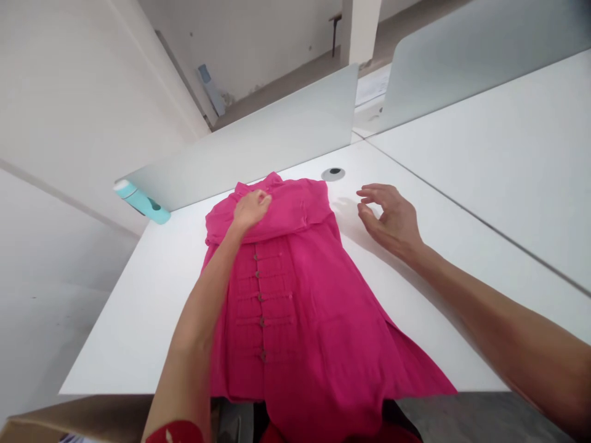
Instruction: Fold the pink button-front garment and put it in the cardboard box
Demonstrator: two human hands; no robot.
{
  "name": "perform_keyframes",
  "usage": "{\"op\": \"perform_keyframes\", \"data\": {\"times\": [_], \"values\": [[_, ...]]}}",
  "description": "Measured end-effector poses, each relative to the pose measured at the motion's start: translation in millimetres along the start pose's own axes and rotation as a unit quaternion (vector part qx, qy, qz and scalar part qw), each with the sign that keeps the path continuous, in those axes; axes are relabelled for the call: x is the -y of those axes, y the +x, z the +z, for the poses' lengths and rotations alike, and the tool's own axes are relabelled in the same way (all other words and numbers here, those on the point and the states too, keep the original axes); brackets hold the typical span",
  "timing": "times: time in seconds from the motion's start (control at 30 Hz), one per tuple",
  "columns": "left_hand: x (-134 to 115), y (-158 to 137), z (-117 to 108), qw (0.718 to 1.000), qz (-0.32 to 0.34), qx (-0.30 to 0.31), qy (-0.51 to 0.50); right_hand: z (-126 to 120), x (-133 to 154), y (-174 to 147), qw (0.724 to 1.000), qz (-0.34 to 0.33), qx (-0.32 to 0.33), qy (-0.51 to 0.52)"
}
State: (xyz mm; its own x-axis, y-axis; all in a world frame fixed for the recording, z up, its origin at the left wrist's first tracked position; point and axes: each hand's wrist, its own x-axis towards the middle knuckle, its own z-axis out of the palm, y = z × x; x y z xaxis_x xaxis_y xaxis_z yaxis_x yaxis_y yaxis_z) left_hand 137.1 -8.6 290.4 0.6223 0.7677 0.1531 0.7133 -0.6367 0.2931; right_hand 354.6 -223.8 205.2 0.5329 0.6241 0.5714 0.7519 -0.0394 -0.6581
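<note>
A bright pink long-sleeved shirt (332,295) lies front up on the white table, its collar toward the low divider. Knotted loop fastenings run down its front, and its hem hangs over the near table edge. The sleeves lie folded across the chest. Over this folded part is my left hand (252,209), its fingers loosely bent and no cloth visibly gripped; whether it touches the fabric is hard to see. To the right of the shirt, my right hand (391,218) is apart from it above the table, fingers curved and spread from the thumb, holding nothing.
A turquoise bottle (143,202) with a white cap leans at the table's far left corner. Frosted dividers (277,132) stand along the back. A round cable grommet (333,174) is set in the white table (124,307). Below the near left edge is a cardboard box (78,418).
</note>
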Motion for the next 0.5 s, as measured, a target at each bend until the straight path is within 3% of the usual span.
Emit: {"op": "perform_keyframes", "data": {"times": [0.13,0.3,0.4,0.5], "values": [[65,-48,-27,0.996,-0.042,-0.055,0.065,4,6,-5,0.999,-0.013,0.038,-0.025],[138,-110,-44,0.971,-0.201,-0.119,0.051,7,17,-13,0.993,0.075,0.088,0.007],[160,-132,-47,0.952,-0.253,-0.17,0.027,10,30,-7,0.987,0.122,0.1,0.01],[162,-139,-37,0.954,-0.239,-0.179,0.01,21,44,7,0.983,0.121,0.137,-0.026]]}}
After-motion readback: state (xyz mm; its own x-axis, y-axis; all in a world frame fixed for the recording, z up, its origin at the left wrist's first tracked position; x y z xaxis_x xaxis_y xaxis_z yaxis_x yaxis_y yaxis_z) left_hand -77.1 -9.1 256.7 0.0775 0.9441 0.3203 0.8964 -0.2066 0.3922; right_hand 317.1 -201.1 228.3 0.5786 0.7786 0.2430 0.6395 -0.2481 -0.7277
